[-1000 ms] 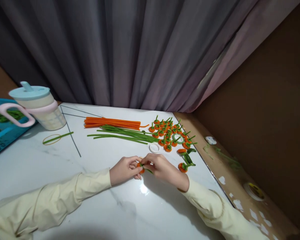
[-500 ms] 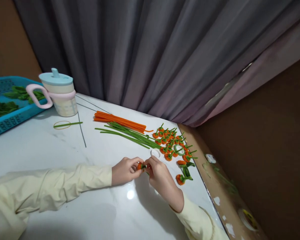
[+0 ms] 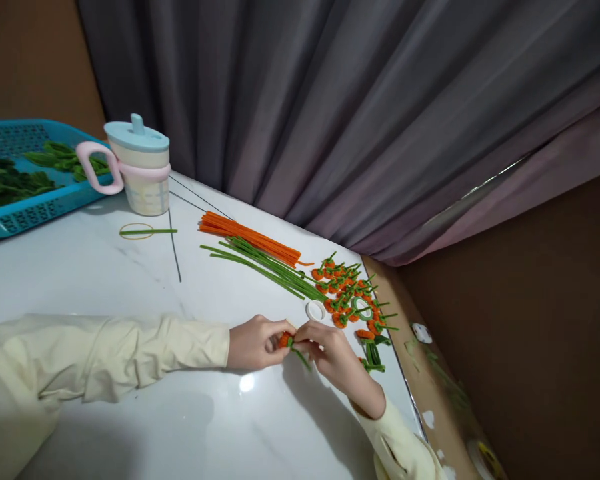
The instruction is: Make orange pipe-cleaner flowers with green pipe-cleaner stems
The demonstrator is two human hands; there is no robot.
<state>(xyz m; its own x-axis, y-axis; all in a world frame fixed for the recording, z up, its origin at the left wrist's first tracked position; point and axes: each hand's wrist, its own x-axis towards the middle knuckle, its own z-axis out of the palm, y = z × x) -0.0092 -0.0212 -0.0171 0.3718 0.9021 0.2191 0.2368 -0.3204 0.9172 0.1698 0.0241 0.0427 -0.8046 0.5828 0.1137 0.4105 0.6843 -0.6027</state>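
Observation:
My left hand (image 3: 260,341) is closed around a small orange pipe-cleaner pumpkin (image 3: 285,340), held between thumb and fingers above the white table. My right hand (image 3: 333,350) is closed too, its fingertips pinched at the pumpkin's green top. A green pipe-cleaner stem (image 3: 301,359) slants down below the fingertips, and what exactly the right fingers grip is partly hidden. Just beyond the hands lies a white ring (image 3: 315,311). Farther off are a bundle of green pipe cleaners (image 3: 275,270) and a bundle of orange pipe cleaners (image 3: 250,239).
Several finished orange pumpkins (image 3: 341,287) with green stems crowd the table's right side, around a roll of green tape (image 3: 362,308). Green looped pieces (image 3: 373,353) lie nearer. At left stand a lidded cup (image 3: 147,187) and a blue basket (image 3: 40,210) of green pieces. A grey curtain (image 3: 280,100) hangs behind.
The view has shifted a little. My right hand has turned at the pumpkin's top, and the green stem now shows hanging below the fingers. The pumpkin stays in my left hand.

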